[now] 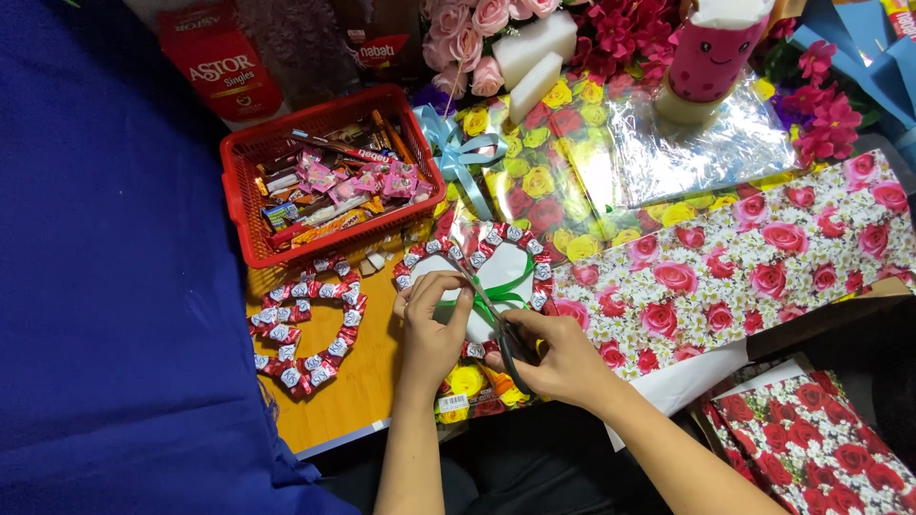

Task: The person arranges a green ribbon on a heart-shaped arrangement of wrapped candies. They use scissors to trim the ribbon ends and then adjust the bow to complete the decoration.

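Resting the left hand [434,319] on the near heart [477,286], a white heart-shaped board rimmed with red-and-silver wrapped sweets, fingers curled and pinching the green ribbon [501,291] crossing its middle. Gripping dark-handled scissors [501,334] in the right hand [563,358], fingers closed through and around the handles, blades pointing up-left towards the ribbon just beside the left fingertips; whether the blades are parted, not showing clearly. Lying on the wooden table [367,381], the heart partly overlapping a sheet of floral paper [735,262] with pink roses spreading to the right. Sitting just left of it, a second heart [305,329], an outline of the same sweets with bare wood showing through. Standing behind both, a red basket [324,172] holding assorted wrapped snacks. Lying near the basket's right corner, a pale blue bow [458,148]. Spreading further back, yellow-and-red rose paper [539,181], clear cellophane [687,143], pink flowers [472,38] and white foam blocks [534,52]. Covering the left side, blue cloth [105,286]
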